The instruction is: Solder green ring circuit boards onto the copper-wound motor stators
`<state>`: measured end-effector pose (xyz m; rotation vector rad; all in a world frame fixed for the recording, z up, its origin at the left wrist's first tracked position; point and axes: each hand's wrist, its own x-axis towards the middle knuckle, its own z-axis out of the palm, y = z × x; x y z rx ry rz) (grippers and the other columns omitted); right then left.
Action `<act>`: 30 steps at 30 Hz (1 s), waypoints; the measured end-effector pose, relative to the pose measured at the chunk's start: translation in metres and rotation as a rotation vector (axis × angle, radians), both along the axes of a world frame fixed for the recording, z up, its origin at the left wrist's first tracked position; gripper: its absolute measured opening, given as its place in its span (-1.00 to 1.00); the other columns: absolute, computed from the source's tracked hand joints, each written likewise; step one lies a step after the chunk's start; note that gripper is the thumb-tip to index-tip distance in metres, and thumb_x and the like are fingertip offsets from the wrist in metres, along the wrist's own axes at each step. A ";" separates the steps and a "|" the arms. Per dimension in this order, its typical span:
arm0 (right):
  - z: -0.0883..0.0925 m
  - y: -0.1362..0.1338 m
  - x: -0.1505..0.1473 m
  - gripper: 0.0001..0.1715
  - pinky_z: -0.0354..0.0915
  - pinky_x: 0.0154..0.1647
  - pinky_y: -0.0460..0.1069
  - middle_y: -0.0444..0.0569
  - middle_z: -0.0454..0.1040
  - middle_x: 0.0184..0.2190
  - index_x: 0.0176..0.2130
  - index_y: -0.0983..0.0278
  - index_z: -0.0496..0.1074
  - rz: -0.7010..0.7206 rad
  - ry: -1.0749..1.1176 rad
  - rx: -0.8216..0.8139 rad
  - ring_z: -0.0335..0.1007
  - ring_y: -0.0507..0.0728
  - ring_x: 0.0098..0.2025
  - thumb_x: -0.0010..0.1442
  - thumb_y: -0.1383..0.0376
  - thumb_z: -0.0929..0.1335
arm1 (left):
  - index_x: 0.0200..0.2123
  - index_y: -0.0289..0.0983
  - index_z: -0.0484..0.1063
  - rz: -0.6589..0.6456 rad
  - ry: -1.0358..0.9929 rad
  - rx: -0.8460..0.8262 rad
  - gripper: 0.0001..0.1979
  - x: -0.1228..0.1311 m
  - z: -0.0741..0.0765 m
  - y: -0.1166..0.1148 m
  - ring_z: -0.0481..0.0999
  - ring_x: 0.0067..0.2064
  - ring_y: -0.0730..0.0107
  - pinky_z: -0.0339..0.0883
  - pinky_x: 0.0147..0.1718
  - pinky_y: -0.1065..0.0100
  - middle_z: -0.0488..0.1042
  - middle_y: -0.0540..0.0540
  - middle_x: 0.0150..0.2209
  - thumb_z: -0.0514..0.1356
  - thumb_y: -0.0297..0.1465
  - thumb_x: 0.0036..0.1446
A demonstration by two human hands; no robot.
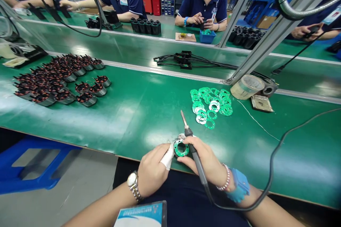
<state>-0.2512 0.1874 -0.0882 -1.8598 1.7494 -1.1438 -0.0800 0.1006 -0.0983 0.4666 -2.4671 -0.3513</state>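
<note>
My left hand [153, 169], with a white wrap on one finger, pinches a round part topped by a green ring-shaped circuit board [181, 148] at the table's near edge. My right hand [206, 159] also touches that part and holds a soldering iron [192, 145], whose tip points up and away. The iron's black cable [271, 170] loops off to the right. A pile of the same green ring boards [210, 104] lies just beyond the hands.
Several copper-wound stators [55, 81] cover the green table [133, 113] at the left. A tape roll [247, 87] and a small pad [261, 103] sit at the right by slanted metal posts [269, 39]. Black cables [186, 60] lie on the conveyor. Other people work across it.
</note>
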 end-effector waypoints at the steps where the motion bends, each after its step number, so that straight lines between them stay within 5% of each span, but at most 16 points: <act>1: 0.000 -0.001 -0.001 -0.59 0.35 -0.28 -0.02 -0.01 0.38 -0.28 -0.09 0.22 0.17 0.003 -0.003 0.000 0.36 0.11 -0.28 0.07 0.27 0.37 | -0.09 -0.36 0.32 0.000 0.004 -0.007 -0.66 0.001 -0.001 0.001 0.46 -0.19 0.22 0.40 -0.23 0.28 0.48 -0.22 -0.23 0.00 -0.63 0.04; 4: 0.001 -0.003 -0.007 -0.58 0.34 -0.28 -0.04 -0.03 0.38 -0.28 -0.10 0.22 0.17 0.061 -0.013 -0.001 0.36 0.08 -0.30 0.07 0.27 0.37 | -0.03 -0.34 0.28 -0.037 0.009 0.077 -0.63 0.002 -0.001 0.003 0.45 -0.12 0.21 0.39 -0.15 0.25 0.47 -0.23 -0.16 0.02 -0.61 0.05; 8: 0.006 -0.002 -0.013 -0.57 0.35 -0.28 -0.06 -0.03 0.39 -0.25 -0.07 0.22 0.16 0.132 -0.008 -0.006 0.38 0.05 -0.33 0.08 0.26 0.36 | -0.08 -0.27 0.29 -0.050 -0.024 0.427 -0.73 -0.002 0.004 0.000 0.41 -0.01 0.25 0.33 -0.04 0.25 0.39 -0.19 0.00 0.06 -0.51 0.11; 14: 0.004 0.010 -0.009 -0.48 0.35 -0.13 0.03 0.06 0.41 -0.16 -0.01 0.22 0.14 0.019 0.022 -0.025 0.39 0.16 -0.12 0.06 0.26 0.37 | -0.07 -0.27 0.24 -0.067 -0.058 0.707 -0.73 0.000 0.004 -0.011 0.51 -0.15 0.33 0.41 -0.14 0.33 0.49 -0.15 -0.13 0.05 -0.48 0.13; 22: 0.004 0.007 -0.017 -0.52 0.34 -0.10 0.01 0.06 0.42 -0.13 -0.03 0.22 0.15 0.121 -0.004 -0.022 0.40 0.14 -0.10 0.08 0.27 0.37 | -0.15 -0.29 0.40 -0.458 -0.120 0.109 -0.75 -0.011 0.020 -0.061 0.51 -0.22 0.33 0.42 -0.24 0.32 0.53 -0.19 -0.26 -0.02 -0.48 0.17; 30: 0.004 0.005 -0.017 -0.53 0.35 -0.13 0.01 0.06 0.41 -0.14 -0.05 0.23 0.14 0.150 -0.020 0.006 0.40 0.13 -0.13 0.08 0.28 0.37 | -0.15 -0.30 0.38 -0.581 -0.154 -0.072 -0.74 -0.017 0.032 -0.069 0.50 -0.23 0.31 0.41 -0.22 0.27 0.52 -0.21 -0.29 -0.05 -0.47 0.19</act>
